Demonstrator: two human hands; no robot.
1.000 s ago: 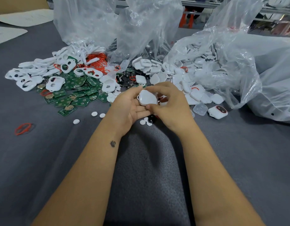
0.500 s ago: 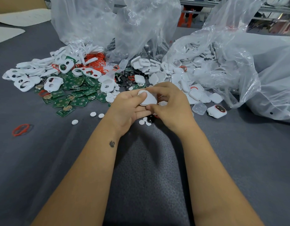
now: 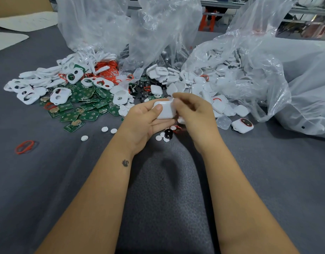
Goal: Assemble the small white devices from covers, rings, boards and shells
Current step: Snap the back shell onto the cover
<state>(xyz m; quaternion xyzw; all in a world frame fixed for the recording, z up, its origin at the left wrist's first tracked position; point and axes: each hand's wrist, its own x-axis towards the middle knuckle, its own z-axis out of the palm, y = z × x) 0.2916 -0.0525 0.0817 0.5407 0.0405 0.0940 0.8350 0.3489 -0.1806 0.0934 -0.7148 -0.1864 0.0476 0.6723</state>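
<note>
My left grip (image 3: pixel 145 121) cradles the white shell (image 3: pixel 164 111) above the bench's middle, thumb on its face, long axis running left to right. My right grip (image 3: pixel 192 114) pinches its right end, so it is nearest for pressing the halves together.

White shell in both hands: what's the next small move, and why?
Probably press the white shell fully shut. The left hand cradles it with the thumb on top, and the right hand pinches its far edge, so it looks mid-closure.
</note>
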